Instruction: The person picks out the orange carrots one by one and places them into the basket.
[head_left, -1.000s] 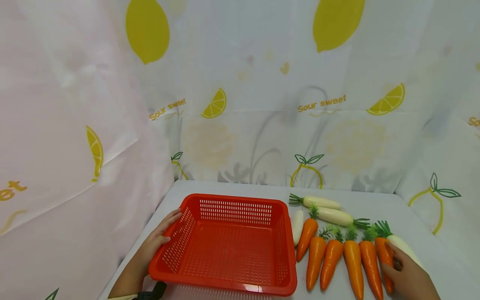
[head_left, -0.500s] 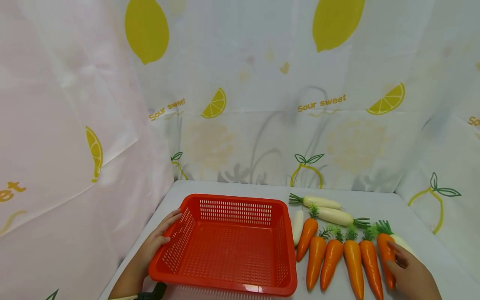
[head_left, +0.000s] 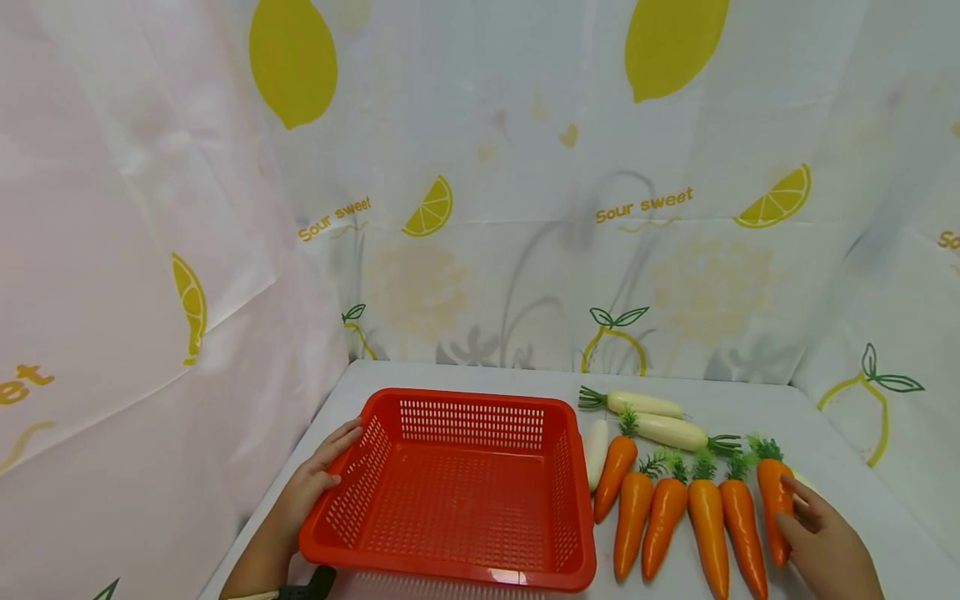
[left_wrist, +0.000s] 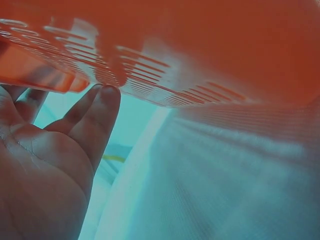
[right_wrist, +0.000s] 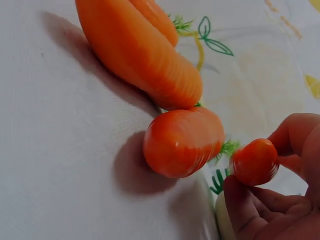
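My right hand [head_left: 825,542] pinches an orange carrot [head_left: 775,508] with green leaves at the right end of a row. In the right wrist view, the held carrot [right_wrist: 255,162] shows its tip end-on between thumb and fingers, apart from the carrot [right_wrist: 180,142] beside it. A white radish [head_left: 806,481] lies mostly hidden behind this hand. At the left, my left hand [head_left: 307,492] touches the side of a red plastic basket [head_left: 472,575] with nearly straight fingers. The left wrist view shows its fingertips against the slotted basket wall [left_wrist: 150,65].
Several carrots [head_left: 707,525] lie side by side to the right of the basket. Behind them are white radishes [head_left: 667,432], and another radish [head_left: 596,454] lies along the basket's right wall. A lemon-print cloth [head_left: 480,275] hangs behind the white table [head_left: 877,500].
My right hand has shifted the rightmost carrot slightly away from me and to the right, covering more of the radish behind. The left hand and basket stay put.
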